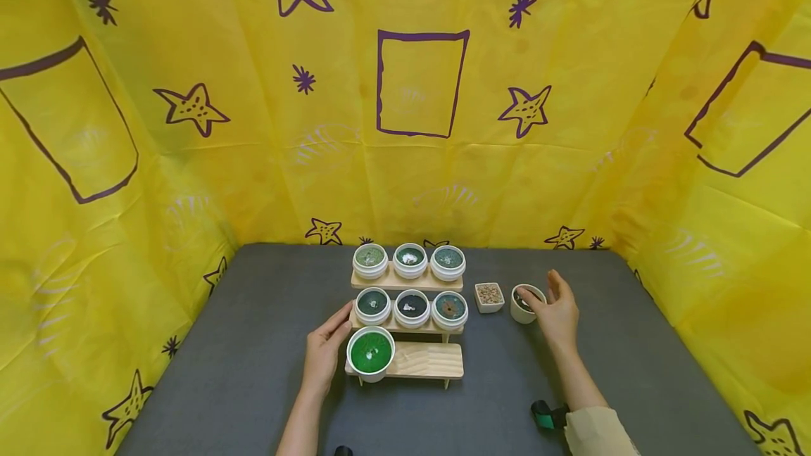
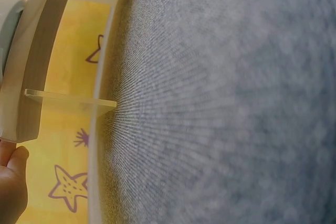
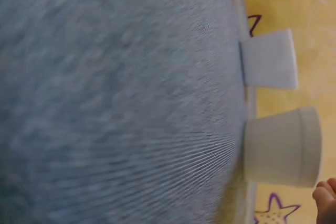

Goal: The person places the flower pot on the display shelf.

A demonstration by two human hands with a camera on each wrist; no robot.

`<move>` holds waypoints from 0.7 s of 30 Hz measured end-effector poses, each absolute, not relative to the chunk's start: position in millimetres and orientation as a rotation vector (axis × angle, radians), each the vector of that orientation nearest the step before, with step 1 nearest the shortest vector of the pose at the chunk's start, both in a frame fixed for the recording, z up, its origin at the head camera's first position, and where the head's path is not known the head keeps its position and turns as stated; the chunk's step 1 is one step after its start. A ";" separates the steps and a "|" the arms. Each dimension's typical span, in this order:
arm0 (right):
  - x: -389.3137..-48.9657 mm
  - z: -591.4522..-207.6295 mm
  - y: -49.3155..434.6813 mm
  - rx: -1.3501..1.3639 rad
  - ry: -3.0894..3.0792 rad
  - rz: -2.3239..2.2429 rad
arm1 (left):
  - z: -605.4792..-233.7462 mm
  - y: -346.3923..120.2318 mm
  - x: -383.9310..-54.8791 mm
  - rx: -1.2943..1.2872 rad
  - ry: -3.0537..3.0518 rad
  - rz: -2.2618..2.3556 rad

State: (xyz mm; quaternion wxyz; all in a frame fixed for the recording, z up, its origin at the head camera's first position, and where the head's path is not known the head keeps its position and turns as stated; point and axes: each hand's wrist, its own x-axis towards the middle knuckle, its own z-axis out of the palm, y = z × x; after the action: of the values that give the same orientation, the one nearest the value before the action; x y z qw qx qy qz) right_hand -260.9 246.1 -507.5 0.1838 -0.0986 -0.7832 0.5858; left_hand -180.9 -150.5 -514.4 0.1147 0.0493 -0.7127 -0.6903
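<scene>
My left hand (image 1: 322,354) rests its fingertips against the left end of the middle tier of a wooden stepped stand (image 1: 424,360). In the left wrist view, those fingertips (image 2: 18,156) are at the end of the wooden board (image 2: 29,119). A white cup with a dark inside (image 1: 521,314) stands right of the stand. Over its rim reaches the thumb of my right hand (image 1: 559,314), whose fingers are spread at the far side. The right wrist view shows fingertips (image 3: 325,192) beside the rim of the cup (image 3: 278,148); contact cannot be made out.
White round bowls with green or dark insides stand in rows on the two upper tiers, among them a pale green bowl (image 1: 370,262). A bright green bowl (image 1: 371,353) sits at the lowest tier's left. Between stand and cup is a square dish of beige bits (image 1: 489,298).
</scene>
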 end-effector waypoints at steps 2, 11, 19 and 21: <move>-262.3 -512.3 249.1 -0.297 -2.236 1.653 | -514.7 -150.5 -181.0 0.134 -2.083 -2.027; -264.1 -524.8 257.8 -0.361 -2.275 1.700 | -513.8 -150.8 -180.8 0.137 -2.089 -2.017; -260.1 -529.5 259.1 -0.382 -2.299 1.754 | -514.0 -150.4 -180.5 0.136 -2.083 -2.023; -259.3 -531.0 259.5 -0.375 -2.297 1.766 | -514.0 -150.3 -180.5 0.132 -2.083 -2.024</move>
State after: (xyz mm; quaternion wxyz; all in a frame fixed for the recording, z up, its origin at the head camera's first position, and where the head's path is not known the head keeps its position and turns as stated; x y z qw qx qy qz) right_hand -259.3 259.5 -531.0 0.1096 -0.1275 -0.7814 0.6009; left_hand -180.5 -150.3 -514.0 0.1170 0.0451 -0.7116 -0.6913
